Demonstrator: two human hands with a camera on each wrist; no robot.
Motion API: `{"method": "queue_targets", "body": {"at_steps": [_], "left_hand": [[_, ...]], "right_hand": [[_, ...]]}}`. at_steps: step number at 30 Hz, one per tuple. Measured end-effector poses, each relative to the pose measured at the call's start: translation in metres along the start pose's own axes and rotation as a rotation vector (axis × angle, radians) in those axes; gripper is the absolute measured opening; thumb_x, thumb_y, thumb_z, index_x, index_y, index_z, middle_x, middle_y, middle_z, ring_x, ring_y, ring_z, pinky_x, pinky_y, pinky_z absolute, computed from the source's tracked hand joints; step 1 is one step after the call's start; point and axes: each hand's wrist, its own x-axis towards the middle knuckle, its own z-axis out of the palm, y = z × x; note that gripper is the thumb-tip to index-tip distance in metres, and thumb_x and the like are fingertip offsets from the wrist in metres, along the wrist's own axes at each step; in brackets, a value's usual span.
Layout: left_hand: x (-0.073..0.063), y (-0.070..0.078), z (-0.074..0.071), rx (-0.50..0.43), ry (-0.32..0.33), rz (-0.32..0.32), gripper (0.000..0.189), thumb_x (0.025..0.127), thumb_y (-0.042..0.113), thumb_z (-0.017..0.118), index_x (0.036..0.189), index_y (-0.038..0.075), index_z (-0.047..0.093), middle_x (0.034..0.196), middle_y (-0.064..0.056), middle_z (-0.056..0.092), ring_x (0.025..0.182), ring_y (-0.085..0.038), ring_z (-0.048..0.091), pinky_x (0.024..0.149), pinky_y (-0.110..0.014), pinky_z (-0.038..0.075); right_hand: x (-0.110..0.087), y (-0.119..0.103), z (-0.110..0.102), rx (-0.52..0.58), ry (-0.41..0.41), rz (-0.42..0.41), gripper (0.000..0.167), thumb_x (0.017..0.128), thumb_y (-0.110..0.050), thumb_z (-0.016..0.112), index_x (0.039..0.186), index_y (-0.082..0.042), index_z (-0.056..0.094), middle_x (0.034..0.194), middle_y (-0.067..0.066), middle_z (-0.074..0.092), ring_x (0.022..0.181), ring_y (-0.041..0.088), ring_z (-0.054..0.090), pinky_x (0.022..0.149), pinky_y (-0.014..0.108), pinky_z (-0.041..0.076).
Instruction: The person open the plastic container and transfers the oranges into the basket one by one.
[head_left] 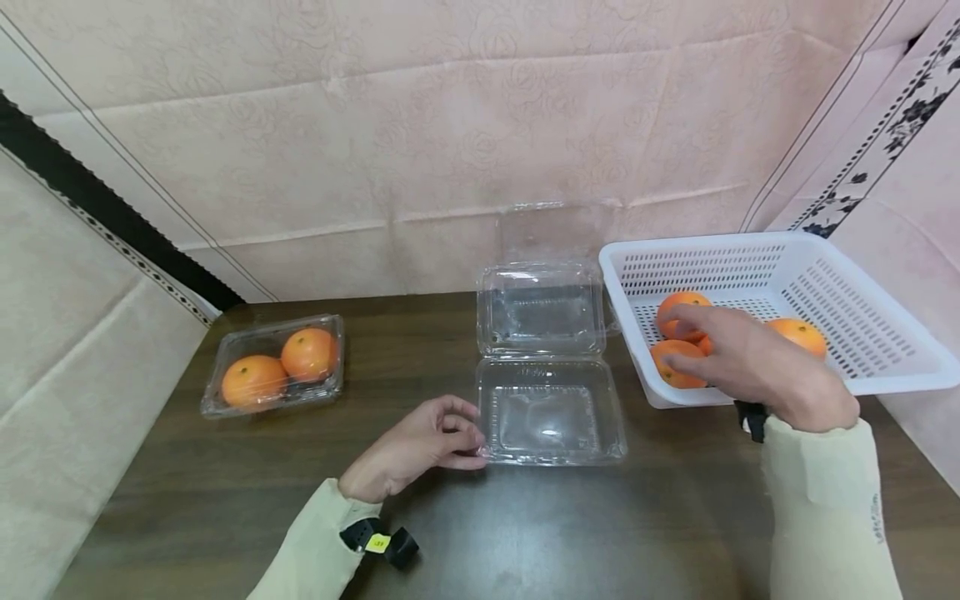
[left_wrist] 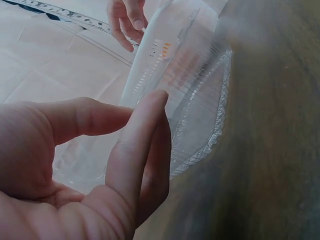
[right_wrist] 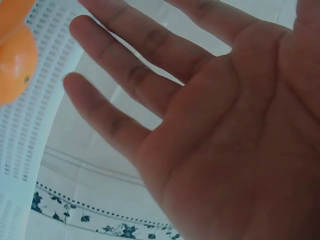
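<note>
An open clear plastic clamshell container [head_left: 551, 417] lies on the table, its lid [head_left: 540, 312] folded back toward the wall. My left hand [head_left: 423, 442] pinches its near left corner between thumb and fingers; in the left wrist view the fingertips [left_wrist: 159, 97] overlap its clear wall, so the exact contact is hard to see. My right hand [head_left: 750, 354] hovers over the white basket [head_left: 705, 271], fingers spread and holding nothing. Beneath and around it are several oranges [head_left: 677, 367], partly hidden by the hand. The right wrist view has the bare palm [right_wrist: 225, 115] with oranges [right_wrist: 17, 70] at the left.
A closed clear container [head_left: 212, 407] with two oranges [head_left: 255, 381] stands at the table's left. Upright clear plastic [head_left: 551, 229] rises behind the open lid. A pink patterned cloth [head_left: 450, 150] hangs along the back edge of the brown table [head_left: 525, 533].
</note>
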Motion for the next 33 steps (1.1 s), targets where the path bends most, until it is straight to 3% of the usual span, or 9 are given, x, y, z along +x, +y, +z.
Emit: {"method": "queue_targets", "body": {"at_steps": [8,14,18,26,33], "left_hand": [[0.001,0.002,-0.004,0.020,0.029,-0.015,0.043,0.097,-0.002,0.063,0.135,-0.007,0.043,0.098,-0.011,0.064,0.089,-0.018,0.071,0.090,-0.038,0.065],[0.000,0.002,-0.007,0.029,0.033,-0.022,0.043,0.097,-0.001,0.063,0.135,-0.007,0.043,0.103,-0.015,0.065,0.090,-0.019,0.072,0.089,-0.037,0.065],[0.000,0.003,-0.009,0.025,0.022,-0.016,0.044,0.097,-0.002,0.062,0.135,-0.008,0.042,0.099,-0.013,0.065,0.090,-0.019,0.072,0.089,-0.037,0.065],[-0.003,0.004,-0.017,0.026,0.014,-0.012,0.045,0.098,-0.002,0.061,0.137,-0.009,0.041,0.095,-0.011,0.065,0.091,-0.021,0.072,0.091,-0.039,0.064],[-0.004,0.005,-0.023,0.028,0.022,-0.008,0.044,0.097,-0.003,0.061,0.136,-0.010,0.041,0.093,-0.010,0.066,0.090,-0.020,0.071,0.090,-0.039,0.065]], "right_hand": [[0.007,-0.018,0.007,0.003,0.040,-0.107,0.044,0.095,-0.024,0.069,0.136,-0.011,0.061,0.123,0.011,0.069,0.111,0.029,0.062,0.093,0.048,0.056],[0.010,-0.031,0.015,-0.058,0.091,-0.172,0.038,0.094,-0.023,0.070,0.130,-0.012,0.065,0.128,0.011,0.068,0.121,0.032,0.055,0.100,0.054,0.053],[0.016,-0.041,0.022,-0.109,0.126,-0.220,0.038,0.093,-0.022,0.072,0.128,-0.007,0.066,0.125,0.013,0.067,0.115,0.032,0.058,0.100,0.053,0.054],[0.025,-0.061,0.035,-0.110,0.183,-0.143,0.036,0.093,-0.023,0.069,0.120,0.000,0.069,0.113,0.015,0.068,0.103,0.031,0.060,0.094,0.050,0.056],[0.032,-0.072,0.052,-0.113,0.198,-0.146,0.035,0.094,-0.021,0.068,0.118,0.004,0.069,0.110,0.017,0.068,0.096,0.030,0.060,0.087,0.048,0.060]]}}
